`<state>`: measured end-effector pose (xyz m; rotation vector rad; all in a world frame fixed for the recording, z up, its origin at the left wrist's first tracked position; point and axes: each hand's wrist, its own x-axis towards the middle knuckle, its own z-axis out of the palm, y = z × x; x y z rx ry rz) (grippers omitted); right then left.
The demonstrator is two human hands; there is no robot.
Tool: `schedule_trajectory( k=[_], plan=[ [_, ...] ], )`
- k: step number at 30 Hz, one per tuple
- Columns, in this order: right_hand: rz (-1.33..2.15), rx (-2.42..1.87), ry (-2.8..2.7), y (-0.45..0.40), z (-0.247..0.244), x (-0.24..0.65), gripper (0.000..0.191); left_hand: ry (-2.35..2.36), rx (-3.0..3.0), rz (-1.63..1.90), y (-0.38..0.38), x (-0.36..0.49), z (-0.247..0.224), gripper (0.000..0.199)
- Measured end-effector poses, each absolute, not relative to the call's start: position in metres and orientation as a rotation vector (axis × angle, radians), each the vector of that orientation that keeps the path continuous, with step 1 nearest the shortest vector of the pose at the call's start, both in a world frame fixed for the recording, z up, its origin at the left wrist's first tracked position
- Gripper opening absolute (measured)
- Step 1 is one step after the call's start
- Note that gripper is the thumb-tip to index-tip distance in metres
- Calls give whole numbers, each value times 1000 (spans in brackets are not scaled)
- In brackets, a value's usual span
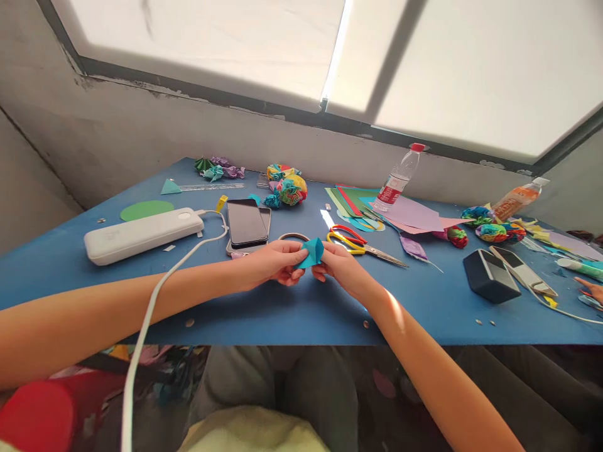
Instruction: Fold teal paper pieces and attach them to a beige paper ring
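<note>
Centrally, above the near part of the blue table (301, 314), a small folded piece of teal paper (311, 253) is held between two bare hands. Its left side is clamped between the thumb and fingers of the left hand (283, 262), the thumb laid across its face. Its right edge is gripped by the right hand (336, 260), whose thumb is partly hidden behind the paper; the fingertips of both hands are curled below it. Most of the paper is left exposed between the two grips, with its upper right part raised into a curved fold.

Just beyond the hands, a dark ring-shaped object (293, 236) is partly covered by the paper. To the left, a black-screened smartphone (246, 222) is seen lying on another phone, and farther left a long white power bank (144, 235) is joined to a white cable (155, 295). To the right, scissors with red and yellow handles (362, 243) are laid open-handled on the table. Behind them, a clear plastic bottle with a red cap (399, 179) is stood, slightly tilted in view, by a stack of coloured paper sheets (409, 212).
</note>
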<state>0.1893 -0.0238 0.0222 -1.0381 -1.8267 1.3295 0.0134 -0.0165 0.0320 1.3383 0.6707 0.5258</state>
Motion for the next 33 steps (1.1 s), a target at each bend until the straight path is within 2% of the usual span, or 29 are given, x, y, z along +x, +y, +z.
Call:
schedule_trajectory(
  k=[8, 12, 14, 17, 20, 24, 27, 33],
  plan=[
    [722, -1287, -2138, -29, 19, 212, 46, 1032, 1513, 404, -23, 12, 25, 23],
    [333, -1408, -2284, -29, 25, 234, 24, 1255, 2087, 268, -30, 7, 30, 28],
    [199, -1375, -2384, -19, 28, 238, 15, 1324, 2353, 140, -33, 6, 31, 37],
    [49, -1202, -2557, 6, 29, 234, 24, 1417, 2574, -5, -31, 8, 32, 45],
    [-55, -1016, -2639, 30, 23, 228, 29, 1391, 2775, 23, -19, 11, 36, 38],
    [-132, -909, -2592, 42, 8, 227, 25, 1064, 3069, 42, 4, 16, 43, 22],
    [-152, -850, -2590, 37, 2, 229, 27, 894, 3056, 9, 20, 21, 45, 17],
    [-153, -984, -2207, 30, 0, 225, 38, 1226, 2485, 402, 38, 45, 45, 16]
  ],
)
